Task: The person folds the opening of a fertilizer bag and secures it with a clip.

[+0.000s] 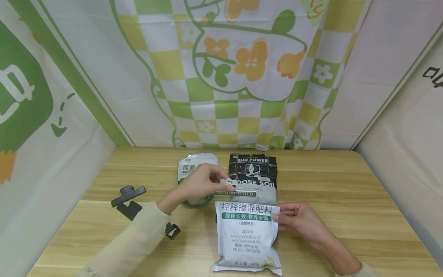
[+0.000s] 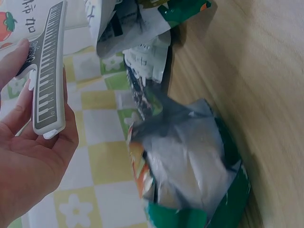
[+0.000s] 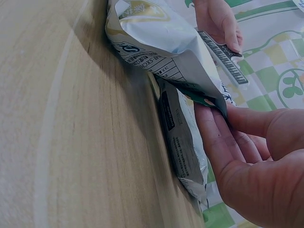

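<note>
Between its thumb and fingers my left hand (image 1: 202,181) grips a white sealing clip (image 1: 238,193) with a piano-key pattern, also plain in the left wrist view (image 2: 50,71). The clip is just above the top edge of a white fertilizer bag (image 1: 247,238) with green and black print. At that bag's upper right corner, my right hand (image 1: 304,223) pinches the edge between thumb and fingers, as the right wrist view shows (image 3: 251,147). Behind the white bag lies a black and grey "Loose Soil" bag (image 1: 252,167). A white and green bag (image 1: 194,161) is partly hidden by my left hand.
Two black clips (image 1: 128,195) (image 1: 129,209) lie on the wooden table (image 1: 86,238) at the left. Another small dark clip (image 1: 172,231) is beside my left sleeve. A patterned curtain (image 1: 242,115) hangs along the table's back edge.
</note>
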Motion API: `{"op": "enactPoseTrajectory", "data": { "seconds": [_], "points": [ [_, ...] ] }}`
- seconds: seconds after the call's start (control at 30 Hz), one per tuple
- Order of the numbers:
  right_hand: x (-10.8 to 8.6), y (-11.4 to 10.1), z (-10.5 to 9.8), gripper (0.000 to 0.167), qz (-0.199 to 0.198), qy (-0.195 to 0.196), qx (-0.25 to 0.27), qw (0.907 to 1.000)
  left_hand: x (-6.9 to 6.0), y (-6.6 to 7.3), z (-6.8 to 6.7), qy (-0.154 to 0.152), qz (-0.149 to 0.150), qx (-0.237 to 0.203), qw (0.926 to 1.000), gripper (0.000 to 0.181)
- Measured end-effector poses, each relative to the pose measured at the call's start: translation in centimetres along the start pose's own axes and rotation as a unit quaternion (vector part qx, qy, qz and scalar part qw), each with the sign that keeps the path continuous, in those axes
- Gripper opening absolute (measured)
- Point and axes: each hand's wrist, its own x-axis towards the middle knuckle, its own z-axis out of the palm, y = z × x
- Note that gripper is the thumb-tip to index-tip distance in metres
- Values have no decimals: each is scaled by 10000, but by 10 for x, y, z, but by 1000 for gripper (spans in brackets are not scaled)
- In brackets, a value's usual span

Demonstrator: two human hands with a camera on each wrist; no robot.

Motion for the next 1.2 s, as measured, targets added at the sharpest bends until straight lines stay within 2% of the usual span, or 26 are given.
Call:
{"op": "enactPoseTrajectory", "data": {
  "seconds": [0.6,0.97,1.2],
  "points": [
    [0,-1,0,54,-42,-58,18,10000,16,4,25,-245,-104,-126,9996,31],
    [-1,-2,-1,54,-19,-100,23,9999,23,8,33,-415,-114,-138,9990,29],
    [0,-1,-1,53,-22,-63,-13,10000,27,9,39,-419,-115,-122,9990,26]
  ]
}}
